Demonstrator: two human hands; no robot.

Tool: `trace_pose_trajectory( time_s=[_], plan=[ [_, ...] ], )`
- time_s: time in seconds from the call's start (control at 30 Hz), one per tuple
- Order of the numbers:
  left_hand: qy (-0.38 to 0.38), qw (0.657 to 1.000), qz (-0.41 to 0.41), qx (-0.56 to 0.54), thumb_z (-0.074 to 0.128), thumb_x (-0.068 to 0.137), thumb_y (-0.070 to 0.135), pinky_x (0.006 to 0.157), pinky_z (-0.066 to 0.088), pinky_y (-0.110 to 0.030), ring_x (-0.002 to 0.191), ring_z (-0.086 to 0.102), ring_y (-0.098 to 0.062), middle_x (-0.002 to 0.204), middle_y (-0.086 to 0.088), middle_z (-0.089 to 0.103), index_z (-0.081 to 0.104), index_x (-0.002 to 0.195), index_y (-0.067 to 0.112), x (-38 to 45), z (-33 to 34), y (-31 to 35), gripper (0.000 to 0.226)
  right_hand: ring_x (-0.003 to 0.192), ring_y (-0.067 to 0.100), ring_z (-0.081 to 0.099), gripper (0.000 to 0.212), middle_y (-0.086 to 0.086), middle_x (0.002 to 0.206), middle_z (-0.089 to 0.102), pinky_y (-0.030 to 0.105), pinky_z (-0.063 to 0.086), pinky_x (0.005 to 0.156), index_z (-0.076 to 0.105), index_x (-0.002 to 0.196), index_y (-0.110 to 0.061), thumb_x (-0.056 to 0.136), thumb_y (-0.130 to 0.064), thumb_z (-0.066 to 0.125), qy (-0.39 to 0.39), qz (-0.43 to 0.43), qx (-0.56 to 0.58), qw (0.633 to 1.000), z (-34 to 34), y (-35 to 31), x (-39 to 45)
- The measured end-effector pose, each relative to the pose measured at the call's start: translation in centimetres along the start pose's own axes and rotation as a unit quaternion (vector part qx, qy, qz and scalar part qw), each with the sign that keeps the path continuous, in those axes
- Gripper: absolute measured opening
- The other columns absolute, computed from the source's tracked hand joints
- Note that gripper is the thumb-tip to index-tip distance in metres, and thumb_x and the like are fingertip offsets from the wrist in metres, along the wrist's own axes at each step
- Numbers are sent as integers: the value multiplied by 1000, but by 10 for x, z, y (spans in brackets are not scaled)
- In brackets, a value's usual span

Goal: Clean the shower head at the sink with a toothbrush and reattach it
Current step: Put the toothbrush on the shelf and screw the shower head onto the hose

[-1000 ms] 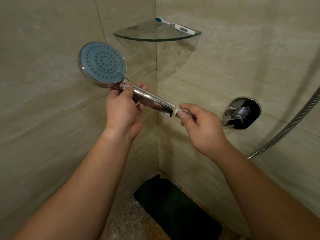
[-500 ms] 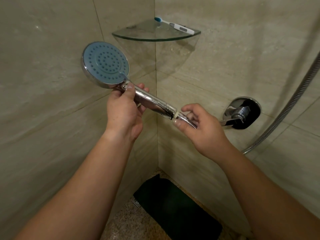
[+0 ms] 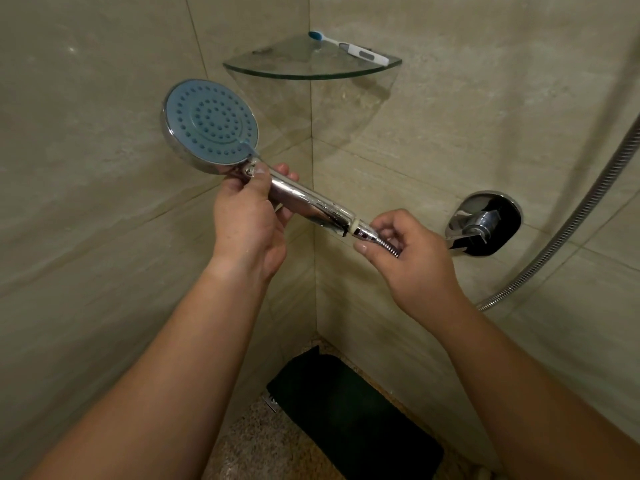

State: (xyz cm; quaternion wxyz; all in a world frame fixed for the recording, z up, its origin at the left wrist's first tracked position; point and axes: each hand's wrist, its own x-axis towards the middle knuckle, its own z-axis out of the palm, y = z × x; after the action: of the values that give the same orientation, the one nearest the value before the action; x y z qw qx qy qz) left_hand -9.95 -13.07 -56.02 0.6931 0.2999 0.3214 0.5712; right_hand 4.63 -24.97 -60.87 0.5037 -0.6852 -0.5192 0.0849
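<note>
Left hand (image 3: pixel 247 220) grips the shower head (image 3: pixel 211 124) at the top of its chrome handle, thumb up by the neck, fingers wrapped round the back. Blue spray face points toward the camera, handle slopes down to the right. Right hand (image 3: pixel 412 256) pinches the hose connector (image 3: pixel 365 234) with thumb and fingertips, right at the white ring on the handle's end; connector and handle are touching there (can't tell how far it's threaded on). Hose (image 3: pixel 575 216) arcs from behind the right wrist up the right wall.

Versus 1 s ago: the connector and a short bit of ribbed hose now show outside the right hand, where before the fingers covered them. Right thumb has shifted from on top of the joint to under it. Hose arc has swung further out to the right. Left hand's grip unchanged.

Toothbrush (image 3: pixel 349 48) lies on the glass corner shelf (image 3: pixel 311 72) above, same spot. Chrome mixer valve (image 3: pixel 483 223) on the right wall, dark mat (image 3: pixel 353 410) on the floor
</note>
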Motion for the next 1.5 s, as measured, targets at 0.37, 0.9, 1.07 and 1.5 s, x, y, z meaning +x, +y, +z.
trace_pose_trajectory(
  time_s=[0.37, 0.9, 1.07, 1.5],
  plan=[
    [6, 1000, 4, 1, 49, 109, 14, 77, 63, -33, 95, 74, -23, 104, -11, 71, 58, 119, 9, -1, 1, 3, 14, 60, 7, 54, 25, -6, 66, 59, 30, 43, 56, 64, 89, -19, 96, -40, 53, -3, -73, -86, 994, 2, 0, 1],
    [0, 1000, 7, 14, 48, 109, 14, 79, 64, -33, 107, 75, -26, 103, -9, 73, 56, 132, 4, 5, 2, 2, 26, 56, 12, 57, 23, -3, 66, 63, 39, 50, 59, 61, 90, -22, 99, -40, 48, -61, -8, -10, 998, 1, 2, 9],
    [1, 1000, 10, 17, 48, 109, 14, 77, 64, -34, 100, 76, -24, 102, -9, 74, 55, 134, 3, 7, 2, 1, 29, 62, 6, 53, 13, -10, 70, 56, 32, 46, 61, 57, 94, -25, 89, -30, 68, -50, -1, 28, 998, 5, 5, 7],
    [-4, 1000, 10, 6, 48, 109, 12, 78, 64, -34, 98, 75, -24, 101, -10, 73, 57, 122, 8, 7, 6, 4, 17, 57, 8, 50, 20, -6, 60, 52, 25, 37, 52, 59, 90, -20, 95, -39, 56, -36, -36, -25, 998, 4, 5, 7]
  ],
)
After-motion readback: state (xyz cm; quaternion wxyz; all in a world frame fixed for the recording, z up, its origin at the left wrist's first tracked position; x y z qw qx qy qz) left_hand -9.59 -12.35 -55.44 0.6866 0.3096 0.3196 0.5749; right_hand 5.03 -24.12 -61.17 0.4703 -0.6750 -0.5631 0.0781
